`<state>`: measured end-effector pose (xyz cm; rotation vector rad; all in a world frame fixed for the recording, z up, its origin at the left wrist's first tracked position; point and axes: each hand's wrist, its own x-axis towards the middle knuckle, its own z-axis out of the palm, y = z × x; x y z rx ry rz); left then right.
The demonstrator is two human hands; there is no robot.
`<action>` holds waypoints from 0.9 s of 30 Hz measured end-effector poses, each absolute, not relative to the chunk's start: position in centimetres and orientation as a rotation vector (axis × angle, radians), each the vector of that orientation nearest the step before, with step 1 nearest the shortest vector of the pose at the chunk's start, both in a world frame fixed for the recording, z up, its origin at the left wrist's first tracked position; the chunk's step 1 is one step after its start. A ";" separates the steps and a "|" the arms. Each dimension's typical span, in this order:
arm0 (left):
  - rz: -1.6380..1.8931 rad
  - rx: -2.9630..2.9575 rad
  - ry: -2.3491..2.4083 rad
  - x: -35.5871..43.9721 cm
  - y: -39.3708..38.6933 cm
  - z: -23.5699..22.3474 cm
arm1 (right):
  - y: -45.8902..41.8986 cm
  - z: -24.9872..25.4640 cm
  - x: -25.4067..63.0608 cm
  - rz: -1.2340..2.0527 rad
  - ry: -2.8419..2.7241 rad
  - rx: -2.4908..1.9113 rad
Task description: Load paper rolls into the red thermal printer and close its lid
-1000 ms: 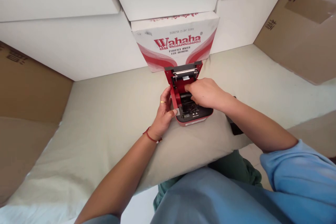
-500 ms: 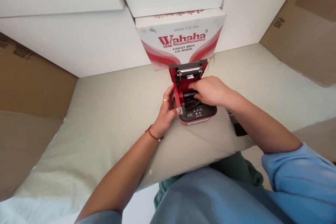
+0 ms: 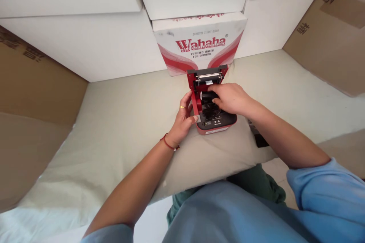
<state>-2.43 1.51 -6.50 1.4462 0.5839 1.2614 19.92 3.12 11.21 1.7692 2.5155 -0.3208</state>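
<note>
A red and black label printer (image 3: 216,129) rests on the cloth with its lid (image 3: 207,74) tipped up; a roller and metal bar show inside the lid. My left hand (image 3: 185,117) grips the printer's left wall, thumb on the grey piece at the front corner and fingers along the outside. Reaching in from the right, my right hand (image 3: 228,98) pinches a black ribbon roll (image 3: 208,96), whose pale core end faces left. Loose shiny black film hangs below the roll in the bay. The roll's right end is hidden behind my fingers.
A Wahaha water carton (image 3: 201,45) stands right behind the printer, against stacked white boxes (image 3: 119,45). Brown cartons flank the cloth-covered surface (image 3: 128,121) left and right. A dark object (image 3: 261,140) lies partly under my right forearm.
My right hand has raised the black roll from down in the bay, so its core end now shows. My left hand keeps its hold on the printer. The view has shifted slightly.
</note>
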 end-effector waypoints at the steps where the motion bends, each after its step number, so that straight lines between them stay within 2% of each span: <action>1: 1.264 1.445 0.582 -2.4 1.5 -6.5 | 3.2 11.0 20.4 -0.408 2.557 1.771; 3: 1.263 1.444 0.574 -2.3 1.5 -6.5 | 3.5 10.8 21.4 -0.709 2.660 1.737; 7: 1.229 1.431 0.555 -2.4 1.3 -6.2 | 3.0 10.9 24.8 -1.569 2.772 1.483; 13: 1.228 1.434 0.559 -2.6 1.3 -6.1 | -0.3 11.6 34.4 -2.163 2.654 1.203; 15: 1.229 1.437 0.559 -2.7 1.3 -6.0 | -1.2 11.1 36.5 -2.164 2.553 1.241; 17: 1.223 1.438 0.561 -2.7 1.2 -5.9 | -1.8 10.1 37.0 -2.020 2.454 1.360; 22: 1.215 1.430 0.566 -3.0 1.2 -5.7 | -3.0 6.3 33.5 -1.730 2.362 1.725; 27: 1.208 1.431 0.556 -3.1 1.1 -5.5 | -3.3 4.4 34.1 -1.211 2.556 2.205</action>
